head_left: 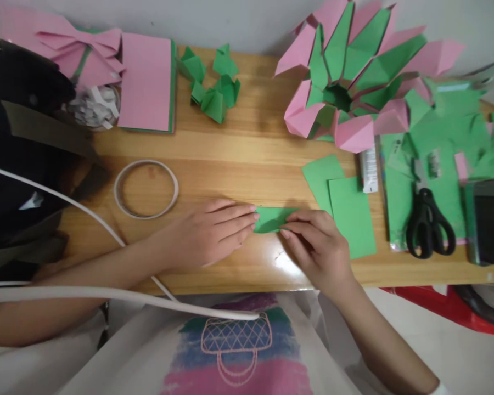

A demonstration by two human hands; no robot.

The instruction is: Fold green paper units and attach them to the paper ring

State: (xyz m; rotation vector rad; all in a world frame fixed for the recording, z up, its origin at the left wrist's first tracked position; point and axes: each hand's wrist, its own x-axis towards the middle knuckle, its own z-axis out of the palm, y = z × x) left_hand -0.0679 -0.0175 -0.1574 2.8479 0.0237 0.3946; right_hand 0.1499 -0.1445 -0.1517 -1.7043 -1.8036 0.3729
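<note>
A small strip of folded green paper (267,219) lies on the wooden table in front of me. My left hand (214,230) rests flat, fingers stretched out, with its fingertips on the left end of the strip. The right end is pinched between the thumb and fingers of my right hand (319,244), and that edge lifts slightly. Just right of it, two flat green paper sheets (352,216) overlap on the table.
Behind stand a pink-and-green folded paper piece (354,77) and several small green folded pieces (214,90). A tape roll (146,215) lies left, below a pink paper stack (146,82). Black-handled scissors (428,225), a glue tube (369,167) and a phone (489,219) lie right. White cables (107,293) cross the lower left.
</note>
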